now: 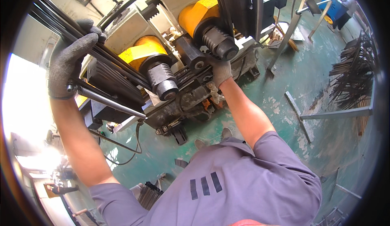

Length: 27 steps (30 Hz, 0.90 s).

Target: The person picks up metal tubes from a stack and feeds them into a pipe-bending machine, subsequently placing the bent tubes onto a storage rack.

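My left hand, in a grey work glove, is closed around a bundle of long dark metal rods slanting down toward the machine. A bright metal bar with a coil spring runs beside its wrist. The machine has two yellow housings, each with a dark ridged roller below it. Between the rollers sits a black hexagonal block. My right hand, also gloved, reaches in beneath the right-hand ridged roller. Its fingers are hidden behind the machine parts.
A metal frame and a heap of dark rods stand at the right. Another bundle of rods lies low on the left. A cable loops under the machine. Another person stands at the far right.
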Motion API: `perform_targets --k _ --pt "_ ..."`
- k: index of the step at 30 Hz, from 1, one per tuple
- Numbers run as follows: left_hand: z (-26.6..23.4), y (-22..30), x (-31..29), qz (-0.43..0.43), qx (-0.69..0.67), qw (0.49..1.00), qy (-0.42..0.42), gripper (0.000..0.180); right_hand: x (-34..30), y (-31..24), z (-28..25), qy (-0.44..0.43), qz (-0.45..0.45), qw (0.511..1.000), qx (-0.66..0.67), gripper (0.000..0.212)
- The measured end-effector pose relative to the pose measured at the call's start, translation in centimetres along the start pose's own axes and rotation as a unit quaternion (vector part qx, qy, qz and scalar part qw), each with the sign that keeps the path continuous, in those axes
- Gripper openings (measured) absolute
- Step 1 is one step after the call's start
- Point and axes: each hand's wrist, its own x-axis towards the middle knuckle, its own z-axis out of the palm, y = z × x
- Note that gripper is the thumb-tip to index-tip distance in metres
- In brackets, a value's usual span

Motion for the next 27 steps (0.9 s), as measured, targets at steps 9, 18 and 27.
perform_targets --k 9,18,27 --pt "-0.9 -0.7 0.9 -0.013 0.033 0.999 -0.005 0.039 0.5 0.9 -0.6 -0.015 0.069 0.99 0.123 0.032" --pt "0.8 1.2 0.7 -0.051 0.044 0.998 -0.003 0.036 2.7 6.4 -2.2 -0.042 -0.019 0.999 0.025 0.031" --pt "3.6 4.7 -7.1 0.036 0.164 0.981 0.102 0.013 -3.9 -3.1 -1.6 0.067 0.096 0.975 0.189 0.037"
